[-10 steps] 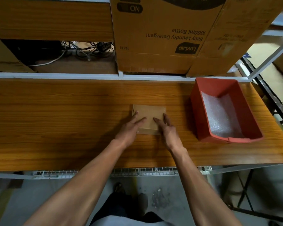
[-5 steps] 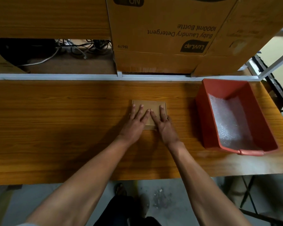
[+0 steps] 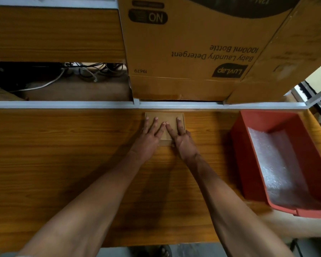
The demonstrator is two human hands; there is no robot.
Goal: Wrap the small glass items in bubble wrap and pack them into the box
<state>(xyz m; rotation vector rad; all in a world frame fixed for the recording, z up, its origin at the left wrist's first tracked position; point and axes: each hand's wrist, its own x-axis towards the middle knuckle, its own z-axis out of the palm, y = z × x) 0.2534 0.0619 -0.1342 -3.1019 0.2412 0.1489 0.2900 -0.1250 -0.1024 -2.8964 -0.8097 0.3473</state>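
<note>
small closed cardboard box (image 3: 165,121): flat on the wooden desk (image 3: 63,154), at the middle of its far edge, just short of the white rail (image 3: 63,104).
left hand (image 3: 148,140): palm down, fingers straight and slightly spread, resting on the lid.
right hand (image 3: 182,141): same, fingers straight on the lid, index tips of both hands nearly touching.
red plastic bin (image 3: 239,154): near the desk's right edge, well apart from the box; bubble wrap (image 3: 274,164) lines its floor.
large luvlap detergent carton (image 3: 193,49): on the shelf behind the rail.
loose cables (image 3: 85,71): shelf recess, left of the carton.
</note>
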